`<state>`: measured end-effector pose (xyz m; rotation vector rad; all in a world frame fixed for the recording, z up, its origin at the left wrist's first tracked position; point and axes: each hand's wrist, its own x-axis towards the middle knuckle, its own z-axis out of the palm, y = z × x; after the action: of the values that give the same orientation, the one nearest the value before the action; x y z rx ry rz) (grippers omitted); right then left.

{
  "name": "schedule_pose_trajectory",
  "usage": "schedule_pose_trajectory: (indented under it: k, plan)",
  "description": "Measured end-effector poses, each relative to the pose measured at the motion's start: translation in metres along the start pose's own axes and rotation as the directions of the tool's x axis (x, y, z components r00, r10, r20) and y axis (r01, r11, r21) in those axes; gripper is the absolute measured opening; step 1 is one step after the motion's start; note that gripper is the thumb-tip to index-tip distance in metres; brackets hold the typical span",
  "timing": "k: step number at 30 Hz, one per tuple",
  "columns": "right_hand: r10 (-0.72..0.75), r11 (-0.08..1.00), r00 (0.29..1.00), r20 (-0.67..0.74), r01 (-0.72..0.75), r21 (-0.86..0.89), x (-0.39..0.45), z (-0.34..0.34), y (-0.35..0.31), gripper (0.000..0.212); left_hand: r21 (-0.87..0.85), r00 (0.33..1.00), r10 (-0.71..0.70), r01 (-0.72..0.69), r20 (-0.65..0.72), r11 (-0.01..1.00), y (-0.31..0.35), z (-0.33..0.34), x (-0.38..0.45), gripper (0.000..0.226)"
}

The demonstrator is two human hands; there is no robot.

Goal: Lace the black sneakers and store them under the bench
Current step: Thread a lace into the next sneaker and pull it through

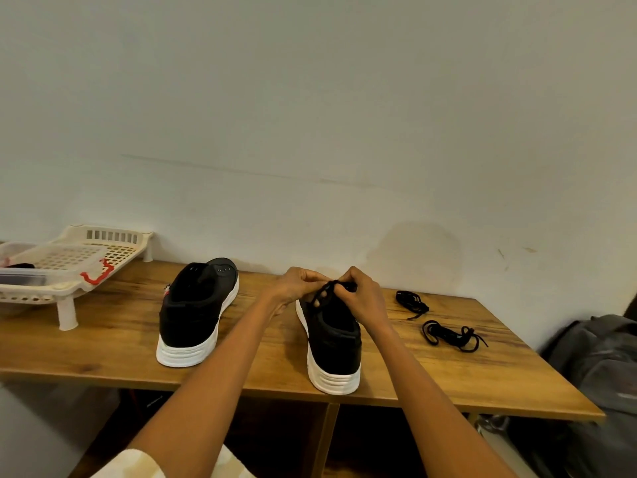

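Observation:
Two black sneakers with white soles stand on the wooden bench (103,343), heels toward me. The left sneaker (196,312) stands alone with no lace visible. Over the front of the right sneaker (336,343), my left hand (296,286) and my right hand (365,298) meet, both pinching a black lace (325,291) at its eyelets. Two loose black laces lie on the bench to the right: one (412,303) farther back, one (451,334) nearer to me.
A cream plastic rack (72,263) with a red clip and a clear container stands at the bench's left end. A grey bag (599,367) sits beside the right end. Dark open space shows under the bench (275,432). A plain wall runs behind.

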<state>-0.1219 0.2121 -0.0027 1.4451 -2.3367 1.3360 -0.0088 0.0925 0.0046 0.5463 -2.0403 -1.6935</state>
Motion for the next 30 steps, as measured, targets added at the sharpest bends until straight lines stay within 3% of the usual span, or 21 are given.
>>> schedule_pose_trajectory:
  k: [4, 8, 11, 18, 21, 24, 27, 30]
  plan:
    - [-0.026, 0.998, 0.997, 0.067, 0.023, 0.058, 0.004, -0.001, 0.003, 0.002, 0.072, 0.988, 0.019, -0.008, -0.155, 0.997, 0.002, 0.005, 0.002, 0.013]
    - [-0.027, 0.991, 0.991, 0.131, 0.009, 0.137, 0.004, -0.005, 0.006, 0.004, -0.18, 0.95, -0.149, 0.101, -0.275, 0.978, 0.009, 0.009, 0.003, 0.017]
    - [-0.017, 0.987, 0.99, 0.138, -0.006, 0.163, 0.005, -0.005, 0.007, 0.006, -0.221, 0.947, -0.139, 0.075, -0.289, 0.972, 0.008, 0.009, 0.002, 0.023]
    - [-0.019, 0.989, 0.992, 0.124, 0.0, 0.151, 0.003, -0.006, 0.006, 0.008, 0.17, 1.0, 0.026, -0.028, 0.016, 0.985, 0.007, -0.008, -0.007, 0.055]
    - [0.0, 0.983, 0.992, 0.125, -0.022, 0.18, 0.003, -0.005, 0.005, 0.007, 0.31, 0.986, 0.159, -0.137, -0.046, 0.941, 0.004, -0.011, -0.008, 0.051]
    - [0.024, 0.972, 0.99, 0.141, -0.056, 0.227, 0.004, -0.003, 0.004, 0.007, 0.55, 0.944, 0.311, -0.201, -0.113, 0.811, 0.006, -0.006, -0.009, 0.044]
    - [0.028, 0.97, 0.99, 0.141, -0.061, 0.234, 0.004, -0.003, 0.004, 0.005, 0.686, 0.923, 0.365, -0.189, -0.12, 0.703, 0.003, 0.002, -0.01, 0.038]
    - [0.043, 0.974, 0.991, 0.123, -0.069, 0.216, 0.003, -0.003, 0.006, 0.008, 0.579, 0.918, 0.369, -0.224, -0.145, 0.784, 0.002, 0.0, -0.011, 0.03]
